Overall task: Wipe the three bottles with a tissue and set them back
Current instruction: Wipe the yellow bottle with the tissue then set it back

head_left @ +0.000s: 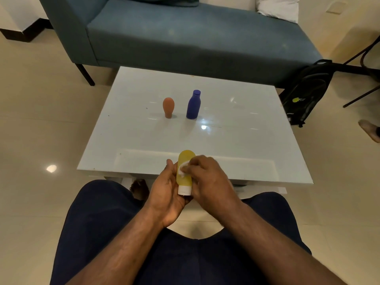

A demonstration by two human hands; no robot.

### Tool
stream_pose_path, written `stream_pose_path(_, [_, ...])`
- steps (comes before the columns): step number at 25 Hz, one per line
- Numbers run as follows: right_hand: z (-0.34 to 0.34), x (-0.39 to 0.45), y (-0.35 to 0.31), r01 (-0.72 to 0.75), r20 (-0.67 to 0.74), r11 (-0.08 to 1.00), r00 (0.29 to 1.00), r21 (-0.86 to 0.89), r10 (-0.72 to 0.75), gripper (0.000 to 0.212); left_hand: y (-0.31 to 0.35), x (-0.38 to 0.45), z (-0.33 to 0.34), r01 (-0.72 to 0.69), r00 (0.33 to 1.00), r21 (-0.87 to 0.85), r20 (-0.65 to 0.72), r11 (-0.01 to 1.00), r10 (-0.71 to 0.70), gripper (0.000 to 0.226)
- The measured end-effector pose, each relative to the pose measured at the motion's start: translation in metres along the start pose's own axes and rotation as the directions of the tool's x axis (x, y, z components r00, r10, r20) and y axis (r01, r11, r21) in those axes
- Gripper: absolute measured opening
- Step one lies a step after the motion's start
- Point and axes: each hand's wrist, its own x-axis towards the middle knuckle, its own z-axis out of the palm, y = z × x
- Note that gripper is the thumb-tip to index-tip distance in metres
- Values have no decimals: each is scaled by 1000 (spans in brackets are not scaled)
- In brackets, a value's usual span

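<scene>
The left hand (164,194) grips a yellow plastic squeeze bottle with a white cap (184,171), cap end toward the person, held above the near edge of the white glossy bench (236,140). The right hand (207,177) pinches a small white tissue (182,168) against the bottle's side. Further out, an orange bulb-shaped bottle (168,106) and a dark blue capped bottle (193,104) stand upright, side by side, apart. Beyond the bench: a blue-grey sofa (185,33).
</scene>
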Motion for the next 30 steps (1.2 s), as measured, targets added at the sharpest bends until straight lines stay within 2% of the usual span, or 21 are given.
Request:
stream_pose_path(2, [-1,20,12,-61,-29,998,998,-22,60,31,-3,-1,4,-4,1000,18,-8,1000,4,61])
stream_pose_path(4, [0,21,10,-76,1,996,997,-40,76,33,-3,-1,3,0,1000,9,-17,1000,0,60])
stream_pose_path(10, [-8,-16,-9,92,120,995,989,-46,-85,36,-3,3,-2,47,998,-1,-30,999,-47,65])
stream_pose_path(12, [-7,-6,3,66,100,997,993,-30,-63,34,-5,4,0,45,998,19,-51,999,-44,63])
stream_pose_path(16, [0,10,12,-122,-12,991,992,46,123,29,-6,1,3,44,995,-2,-91,999,-44,57])
stream_pose_path(21, [2,-27,-18,65,54,997,996,52,-68,35,0,0,-2,92,992,-32,-81,995,-95,61])
stream_pose_path(22, [1,-24,-13,55,50,996,997,63,-58,34,0,0,-1,98,992,-37,-80,995,-101,61])
stream_pose_path(25, [2,-2,10,-114,-36,985,992,133,120,30,0,1,0,76,992,-47,-93,996,-80,59])
stream_pose_path(27, [4,0,8,-170,-67,973,981,159,182,29,0,1,0,71,992,-66,-96,995,-77,58])
stream_pose_path(30, [8,-22,-13,-64,-41,992,997,104,69,30,2,0,-1,76,990,-112,-112,991,-89,61])
